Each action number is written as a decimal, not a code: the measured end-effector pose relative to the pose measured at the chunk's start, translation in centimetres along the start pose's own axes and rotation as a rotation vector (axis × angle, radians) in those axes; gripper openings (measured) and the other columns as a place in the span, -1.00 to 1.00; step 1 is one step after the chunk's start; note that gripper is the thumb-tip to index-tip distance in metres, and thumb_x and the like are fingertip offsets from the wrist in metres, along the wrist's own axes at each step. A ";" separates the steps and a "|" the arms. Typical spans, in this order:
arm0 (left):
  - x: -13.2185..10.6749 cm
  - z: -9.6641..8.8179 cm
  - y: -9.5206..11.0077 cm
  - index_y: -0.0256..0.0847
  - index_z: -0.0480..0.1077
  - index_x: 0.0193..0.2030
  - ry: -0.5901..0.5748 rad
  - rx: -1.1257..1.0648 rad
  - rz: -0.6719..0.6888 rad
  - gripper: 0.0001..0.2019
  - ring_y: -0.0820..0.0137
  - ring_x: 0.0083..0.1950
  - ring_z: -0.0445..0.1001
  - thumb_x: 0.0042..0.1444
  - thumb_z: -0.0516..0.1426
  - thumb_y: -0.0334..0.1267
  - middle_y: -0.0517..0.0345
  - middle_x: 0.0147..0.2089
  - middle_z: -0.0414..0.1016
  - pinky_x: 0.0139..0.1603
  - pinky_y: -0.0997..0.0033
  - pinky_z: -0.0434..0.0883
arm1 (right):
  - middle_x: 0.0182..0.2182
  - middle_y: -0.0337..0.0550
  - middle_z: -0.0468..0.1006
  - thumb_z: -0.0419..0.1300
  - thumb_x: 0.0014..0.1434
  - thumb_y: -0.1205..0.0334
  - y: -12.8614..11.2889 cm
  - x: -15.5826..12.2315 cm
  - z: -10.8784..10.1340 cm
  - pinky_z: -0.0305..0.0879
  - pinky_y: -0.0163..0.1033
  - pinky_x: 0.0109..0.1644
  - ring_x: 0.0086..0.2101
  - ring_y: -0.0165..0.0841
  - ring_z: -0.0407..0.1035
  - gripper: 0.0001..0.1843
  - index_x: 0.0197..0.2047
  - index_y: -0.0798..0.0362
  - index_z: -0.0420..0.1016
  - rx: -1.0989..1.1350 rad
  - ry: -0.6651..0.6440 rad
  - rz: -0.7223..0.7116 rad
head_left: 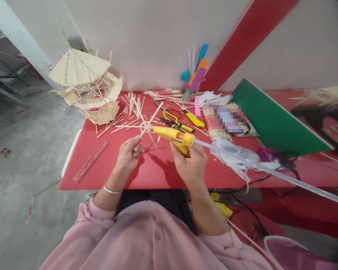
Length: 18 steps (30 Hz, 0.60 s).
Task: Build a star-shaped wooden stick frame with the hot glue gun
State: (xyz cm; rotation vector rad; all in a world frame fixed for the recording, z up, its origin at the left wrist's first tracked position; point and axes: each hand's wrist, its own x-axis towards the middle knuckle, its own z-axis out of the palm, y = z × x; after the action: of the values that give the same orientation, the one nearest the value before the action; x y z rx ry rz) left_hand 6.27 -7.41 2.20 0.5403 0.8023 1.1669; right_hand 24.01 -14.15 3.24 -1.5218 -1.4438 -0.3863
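Note:
Above the red table, my left hand [129, 153] pinches one stick of a star-shaped frame of thin wooden sticks [151, 123]. The sticks spread outward from a small hub. My right hand [192, 162] is wrapped around the handle of a yellow hot glue gun [171, 135]. Its nozzle points left and meets the hub, though I cannot tell whether any glue is coming out. A long clear glue stick [248, 162] runs out of the gun's back, far to the right.
A stick-built pagoda model [87, 86] stands back left. Loose sticks [135, 107], pliers [176, 123] and a yellow-handled cutter [194, 118] lie behind my hands. A clear ruler [91, 161] is at left; plastic bags [233, 152], a green board [278, 123] and cables [291, 165] are right.

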 end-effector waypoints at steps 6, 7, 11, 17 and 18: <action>0.0 0.0 -0.3 -0.28 0.49 -0.42 -0.023 0.019 0.028 -0.77 0.66 -0.68 0.10 -0.06 0.39 -0.19 0.47 -0.72 0.10 -0.48 0.53 0.29 | -0.37 -0.10 0.59 0.24 0.29 0.05 -0.1 0.2 0.1 0.36 -0.23 -0.29 -0.36 -0.29 0.49 -0.78 -0.26 0.04 0.54 -0.011 0.048 -0.044; 0.0 0.0 -0.4 -0.29 0.50 -0.42 -0.020 0.018 0.038 -0.77 0.66 -0.68 0.11 -0.06 0.39 -0.18 0.47 -0.72 0.10 -0.49 0.53 0.29 | -0.37 -0.10 0.59 0.25 0.29 0.07 -0.2 0.2 0.1 0.35 -0.24 -0.30 -0.36 -0.29 0.49 -0.79 -0.24 0.04 0.54 -0.006 0.041 -0.057; 0.2 0.1 -0.4 -0.29 0.51 -0.42 -0.012 -0.010 0.076 -0.75 0.67 -0.69 0.09 -0.08 0.40 -0.16 0.46 -0.71 0.13 -0.51 0.54 0.27 | -0.36 -0.11 0.59 0.27 0.28 0.10 -0.2 0.2 -0.2 0.35 -0.24 -0.30 -0.35 -0.30 0.49 -0.82 -0.16 0.03 0.54 -0.017 0.041 -0.082; 0.2 0.0 -0.5 -0.30 0.52 -0.41 -0.014 -0.034 0.081 -0.74 0.66 -0.68 0.12 -0.08 0.41 -0.16 0.45 -0.71 0.13 -0.52 0.55 0.26 | -0.33 -0.10 0.60 0.26 0.29 0.10 0.0 -0.1 -0.1 0.33 -0.25 -0.33 -0.36 -0.31 0.50 -0.82 -0.18 0.03 0.53 -0.083 0.052 -0.086; 0.2 0.0 -0.5 -0.30 0.52 -0.41 -0.015 -0.034 0.079 -0.74 0.66 -0.68 0.12 -0.08 0.41 -0.16 0.45 -0.71 0.13 -0.52 0.55 0.26 | -0.32 -0.11 0.60 0.26 0.29 0.11 0.0 -0.1 -0.1 0.32 -0.26 -0.34 -0.36 -0.32 0.50 -0.83 -0.18 0.03 0.53 -0.079 0.050 -0.089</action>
State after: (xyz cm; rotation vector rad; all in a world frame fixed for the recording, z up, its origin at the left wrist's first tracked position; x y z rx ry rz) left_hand 6.66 -7.39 1.77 0.5558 0.7523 1.2457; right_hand 23.98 -14.26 3.22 -1.5031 -1.4761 -0.5372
